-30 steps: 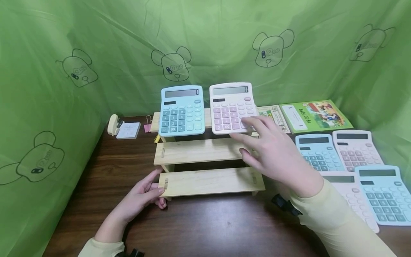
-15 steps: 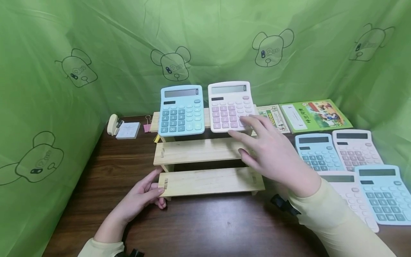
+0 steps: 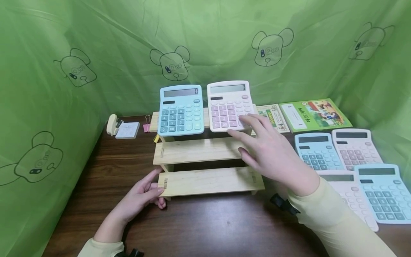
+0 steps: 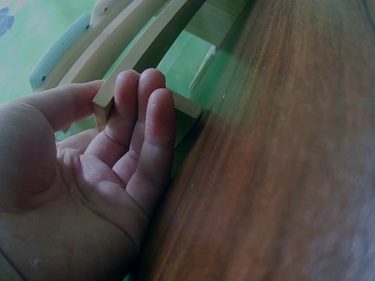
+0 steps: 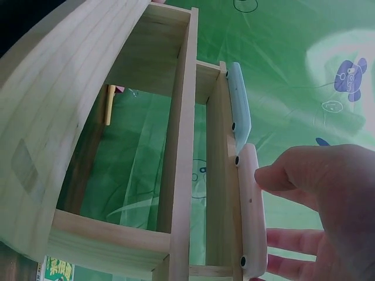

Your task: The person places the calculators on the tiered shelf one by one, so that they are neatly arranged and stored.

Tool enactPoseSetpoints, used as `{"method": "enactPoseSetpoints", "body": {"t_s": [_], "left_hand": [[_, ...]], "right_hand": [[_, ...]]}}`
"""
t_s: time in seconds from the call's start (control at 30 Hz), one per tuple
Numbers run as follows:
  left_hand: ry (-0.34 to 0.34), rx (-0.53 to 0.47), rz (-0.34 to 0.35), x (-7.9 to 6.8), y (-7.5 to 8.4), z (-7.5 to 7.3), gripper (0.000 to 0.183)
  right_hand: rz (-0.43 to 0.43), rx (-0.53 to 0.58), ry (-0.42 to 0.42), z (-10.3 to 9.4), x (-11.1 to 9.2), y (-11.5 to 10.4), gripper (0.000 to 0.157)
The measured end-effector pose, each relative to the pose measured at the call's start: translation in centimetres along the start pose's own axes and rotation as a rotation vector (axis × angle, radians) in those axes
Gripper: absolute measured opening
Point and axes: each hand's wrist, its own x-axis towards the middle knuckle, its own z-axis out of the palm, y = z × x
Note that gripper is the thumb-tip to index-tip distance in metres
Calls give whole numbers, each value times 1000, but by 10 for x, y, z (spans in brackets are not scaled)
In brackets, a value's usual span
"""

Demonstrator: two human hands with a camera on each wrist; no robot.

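A white calculator with pink keys (image 3: 223, 107) lies on the top tier of a stepped wooden stand (image 3: 208, 182), to the right of a blue calculator (image 3: 181, 110). My right hand (image 3: 273, 150) touches its lower right part with extended fingers; the right wrist view shows the fingers (image 5: 281, 172) against the calculator's edge (image 5: 252, 216). My left hand (image 3: 141, 196) grips the left end of the lowest tier, thumb on top and the other fingers bent around the end (image 4: 126, 111). Both calculator displays read 0.
Several more blue and pink calculators (image 3: 382, 192) lie on the table at right. Behind them are a green picture book (image 3: 316, 114) and another booklet (image 3: 276, 117). A notepad (image 3: 127, 130), a cream-coloured stapler-like item (image 3: 112, 125) and a pink binder clip (image 3: 146, 127) are at left. Green cloth walls surround the table.
The pink-keyed calculator has shifted slightly back and left, with my right fingers following it. My left hand stays on the stand.
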Motion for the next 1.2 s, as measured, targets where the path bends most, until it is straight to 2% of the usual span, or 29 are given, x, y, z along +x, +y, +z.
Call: {"method": "enactPoseSetpoints", "body": {"t_s": [0.9, 1.2], "left_hand": [[4, 17, -8, 0, 1, -1, 69], [4, 23, -19, 1, 1, 0, 69]], "right_hand": [[27, -17, -44, 3, 0, -3, 56], [22, -9, -32, 2, -2, -1, 55]]}}
